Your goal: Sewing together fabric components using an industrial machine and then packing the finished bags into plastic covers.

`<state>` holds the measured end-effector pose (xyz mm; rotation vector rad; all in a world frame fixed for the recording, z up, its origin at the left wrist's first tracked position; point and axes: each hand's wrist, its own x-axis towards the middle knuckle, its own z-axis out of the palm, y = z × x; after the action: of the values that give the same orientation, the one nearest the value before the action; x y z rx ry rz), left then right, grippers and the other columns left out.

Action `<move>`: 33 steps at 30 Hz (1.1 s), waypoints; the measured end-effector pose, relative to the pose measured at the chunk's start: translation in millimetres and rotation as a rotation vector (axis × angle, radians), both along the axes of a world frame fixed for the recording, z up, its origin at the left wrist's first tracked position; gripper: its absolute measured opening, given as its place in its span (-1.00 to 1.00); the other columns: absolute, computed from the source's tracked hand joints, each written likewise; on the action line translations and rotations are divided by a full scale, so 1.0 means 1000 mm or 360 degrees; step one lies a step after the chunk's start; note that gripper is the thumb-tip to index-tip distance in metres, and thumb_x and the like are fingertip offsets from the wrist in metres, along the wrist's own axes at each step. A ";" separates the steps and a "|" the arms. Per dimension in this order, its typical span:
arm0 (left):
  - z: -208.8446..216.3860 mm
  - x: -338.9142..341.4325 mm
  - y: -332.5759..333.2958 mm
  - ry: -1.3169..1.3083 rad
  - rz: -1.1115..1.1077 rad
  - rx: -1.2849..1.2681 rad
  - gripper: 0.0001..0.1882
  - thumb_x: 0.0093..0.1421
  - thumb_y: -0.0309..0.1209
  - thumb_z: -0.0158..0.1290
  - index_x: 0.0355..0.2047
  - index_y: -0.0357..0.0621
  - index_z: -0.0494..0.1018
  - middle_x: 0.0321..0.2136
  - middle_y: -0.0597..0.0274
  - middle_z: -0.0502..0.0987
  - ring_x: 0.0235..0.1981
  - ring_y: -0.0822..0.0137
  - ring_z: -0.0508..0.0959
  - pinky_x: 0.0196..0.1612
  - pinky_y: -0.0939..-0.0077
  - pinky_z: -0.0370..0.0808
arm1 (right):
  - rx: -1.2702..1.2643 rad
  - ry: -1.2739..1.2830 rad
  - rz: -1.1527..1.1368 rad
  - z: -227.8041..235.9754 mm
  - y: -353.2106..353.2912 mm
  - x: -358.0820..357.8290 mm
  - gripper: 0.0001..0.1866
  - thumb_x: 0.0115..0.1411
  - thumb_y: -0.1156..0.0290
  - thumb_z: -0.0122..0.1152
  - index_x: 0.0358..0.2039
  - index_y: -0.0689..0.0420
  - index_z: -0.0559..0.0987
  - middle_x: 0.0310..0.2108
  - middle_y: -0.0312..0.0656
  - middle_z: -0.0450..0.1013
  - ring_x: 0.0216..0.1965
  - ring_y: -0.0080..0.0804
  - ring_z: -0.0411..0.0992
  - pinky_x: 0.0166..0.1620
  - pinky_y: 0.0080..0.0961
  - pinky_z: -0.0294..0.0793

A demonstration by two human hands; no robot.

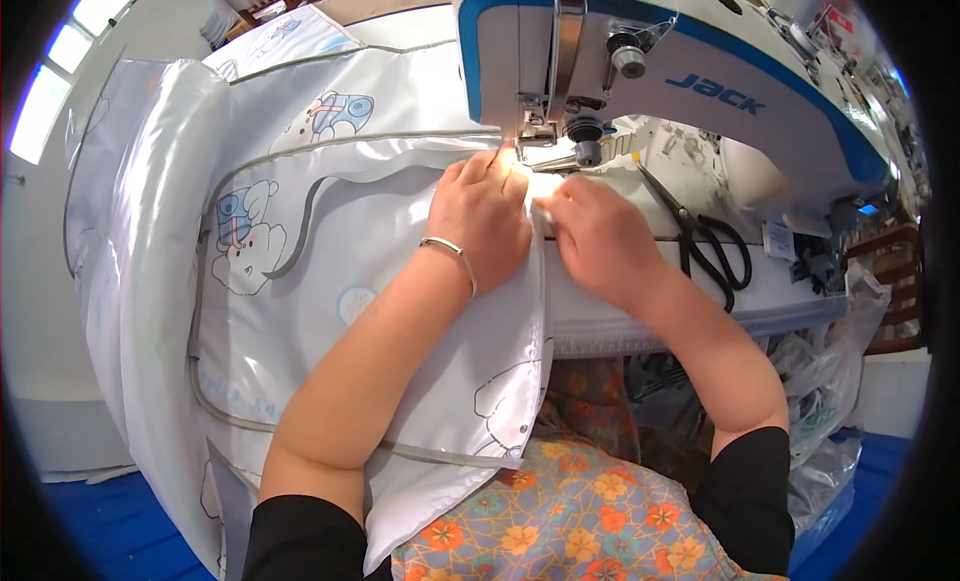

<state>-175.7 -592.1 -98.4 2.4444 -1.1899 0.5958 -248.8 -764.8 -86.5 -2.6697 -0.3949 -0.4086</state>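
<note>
Guiding of cloth at a sewing machine (660, 41). The white printed fabric (385, 236) is spread across the left and centre of the frame, its upper right portion lying beside the needle area (540, 139). The left hand (480, 211) is laid over it with fingers drawn narrow, presumably so that the layers are kept flat; whether anything is gripped cannot be told. The right hand (605, 241) appears closed on the fabric's right-hand edge, probably for alignment; the fingertips are partly lost in lamp glare. That edge points up toward the needle and runs nearly vertically down to lower centre; no clear long axis can be assigned to the bunched whole. The grey strip (306, 211) is extended leftward from near the left hand, then curved downward. Black-handled scissors (688, 219) are placed at centre right, perhaps for ready reach.
</note>
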 end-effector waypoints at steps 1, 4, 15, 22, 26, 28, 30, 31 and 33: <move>-0.003 0.001 0.002 0.0021 0.0001 -0.0024 -0.73 0.04 -0.40 0.07 -0.25 -0.24 0.54 -0.04 -0.03 0.53 0.06 0.10 0.45 0.16 0.20 0.35 | 0.0056 -0.0071 0.0125 0.005 0.003 -0.016 -0.71 0.03 0.58 0.18 -0.18 0.13 0.61 -0.21 -0.08 0.46 -0.21 -0.08 0.47 -0.14 -0.21 0.50; -0.004 0.005 0.003 0.0068 -0.0023 -0.0066 -0.74 0.07 -0.40 0.07 -0.24 -0.25 0.54 -0.01 -0.06 0.51 0.08 0.06 0.44 0.17 0.17 0.34 | 0.0162 -0.0088 0.0346 0.010 0.014 -0.064 -0.63 -0.03 0.61 0.19 -0.14 0.14 0.60 -0.06 -0.04 0.47 -0.11 -0.04 0.48 -0.04 -0.21 0.50; 0.001 0.000 0.011 0.0133 -0.0104 -0.0026 -0.73 0.12 -0.42 0.11 -0.18 -0.28 0.55 -0.06 0.00 0.52 0.06 0.04 0.47 0.18 0.17 0.36 | 0.0006 -0.0434 0.0440 -0.026 0.029 -0.109 -0.60 0.04 0.50 0.21 -0.05 0.18 0.61 0.11 -0.08 0.45 0.02 -0.14 0.47 0.08 -0.21 0.50; 0.000 0.005 0.011 0.0091 -0.0086 0.0001 -0.68 0.14 -0.39 0.09 -0.14 -0.34 0.52 0.07 -0.07 0.49 0.15 0.02 0.42 0.26 0.19 0.29 | 0.0051 -0.0525 0.0359 -0.019 0.032 -0.097 -0.69 0.01 0.49 0.20 -0.19 0.22 0.65 -0.06 -0.10 0.57 -0.06 -0.16 0.54 -0.06 -0.33 0.58; 0.009 0.022 0.022 0.0153 -0.0139 0.0078 -0.68 0.13 -0.40 0.08 -0.13 -0.30 0.52 0.08 -0.04 0.49 0.18 0.03 0.41 0.27 0.18 0.28 | 0.0050 -0.0464 0.0302 -0.017 0.029 -0.088 -0.73 0.02 0.51 0.19 -0.22 0.22 0.65 -0.07 -0.06 0.57 -0.08 -0.14 0.57 -0.06 -0.32 0.60; 0.022 0.034 0.033 0.0092 -0.0107 0.0148 -0.70 0.12 -0.40 0.07 -0.14 -0.25 0.54 0.01 0.02 0.54 0.11 0.07 0.46 0.22 0.21 0.34 | 0.0073 -0.0435 0.0300 -0.019 0.027 -0.082 -0.72 0.02 0.52 0.20 -0.21 0.21 0.65 -0.06 -0.05 0.57 -0.07 -0.13 0.57 -0.06 -0.31 0.60; 0.045 0.053 0.040 0.0077 -0.0137 0.0362 -0.74 0.12 -0.41 0.06 -0.19 -0.24 0.55 -0.06 0.05 0.56 0.06 0.09 0.49 0.17 0.22 0.39 | 0.0093 -0.0406 0.0305 -0.018 0.025 -0.075 -0.72 0.02 0.52 0.20 -0.20 0.20 0.64 -0.05 -0.05 0.57 -0.07 -0.12 0.57 -0.05 -0.31 0.60; 0.061 0.059 0.041 0.0065 -0.0166 0.0580 -0.77 0.12 -0.42 0.06 -0.23 -0.22 0.56 -0.12 0.08 0.59 0.01 0.10 0.52 0.12 0.23 0.43 | 0.0128 -0.0399 0.0299 -0.020 0.022 -0.070 -0.72 0.02 0.53 0.21 -0.19 0.20 0.63 -0.05 -0.05 0.57 -0.06 -0.11 0.57 -0.03 -0.30 0.59; 0.101 0.063 0.048 -0.0122 -0.0197 0.0853 -0.87 0.12 -0.45 0.03 -0.43 -0.20 0.55 -0.32 0.12 0.59 -0.10 0.13 0.55 0.03 0.23 0.47 | 0.0168 -0.0396 0.0309 -0.019 0.017 -0.059 -0.71 0.02 0.55 0.22 -0.18 0.20 0.63 -0.05 -0.06 0.57 -0.05 -0.10 0.56 -0.01 -0.29 0.58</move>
<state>-112.4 -543.7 2.1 2.7606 -1.6989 0.3694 -307.7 -747.6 -105.3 -2.4565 -0.6811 -0.6832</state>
